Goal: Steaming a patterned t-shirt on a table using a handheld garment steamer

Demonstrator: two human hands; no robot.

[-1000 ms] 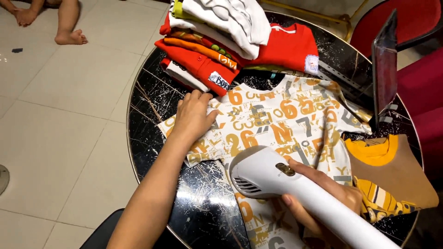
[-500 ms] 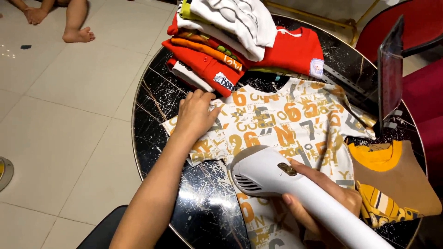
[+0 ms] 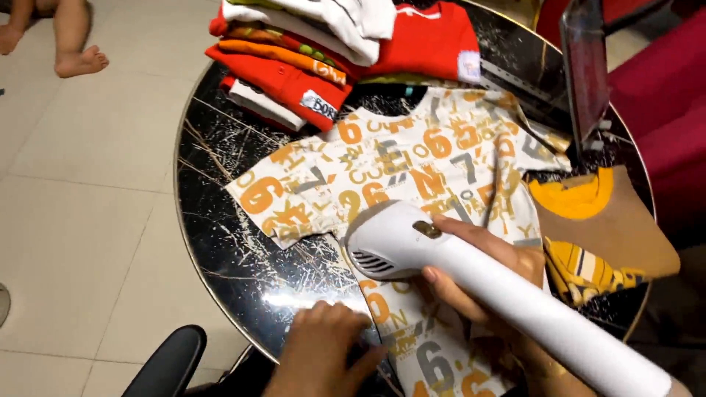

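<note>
Left hand [image 3: 323, 345] pulled back, flat on hem, right hand [image 3: 478, 279] gripping white steamer [image 3: 471, 287], patterned shirt [image 3: 397, 169], round black table [image 3: 213, 184], tiled floor [image 3: 95, 184]

One steamer [image 3: 456, 283], one printed shirt [image 3: 397, 176] (spread flat), one clothes stack [image 3: 323, 44]

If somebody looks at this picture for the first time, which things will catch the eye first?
First comes the white handheld steamer, gripped by the right hand over a white T-shirt printed with orange and grey figures, spread on the round black table. The left hand presses the shirt's lower edge. A bright stack of folded clothes sits at the far rim.
</note>
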